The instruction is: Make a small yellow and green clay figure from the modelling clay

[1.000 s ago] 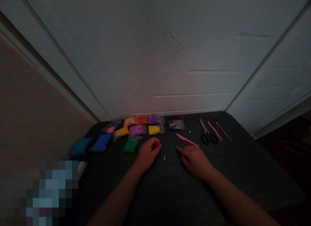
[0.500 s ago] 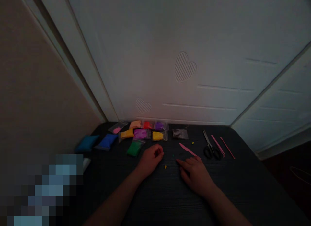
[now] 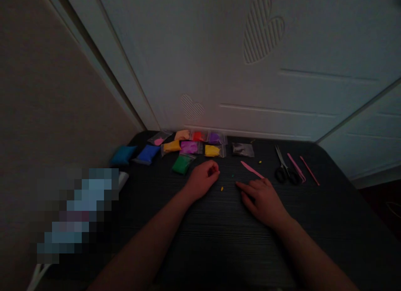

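My left hand (image 3: 202, 180) rests on the dark table (image 3: 219, 241) with its fingers curled inward; what they hold, if anything, is too dark to name. A tiny yellow crumb (image 3: 222, 188) lies just right of it. My right hand (image 3: 262, 197) lies flat, fingers stretched toward the left. A pink plastic knife tool (image 3: 251, 169) lies just beyond its fingertips. A green clay bag (image 3: 181, 163) sits just left of my left hand.
Several small clay bags line the table's back edge: blue ones (image 3: 147, 153), yellow (image 3: 212, 150), purple (image 3: 189, 147), red (image 3: 198, 136). Black scissors (image 3: 285, 172) and two pink sticks (image 3: 302, 168) lie at the right. A white panelled wall (image 3: 250, 74) stands behind.
The view has tilted down and shifted; both hands have stayed nearly still on the table, the left one still curled.
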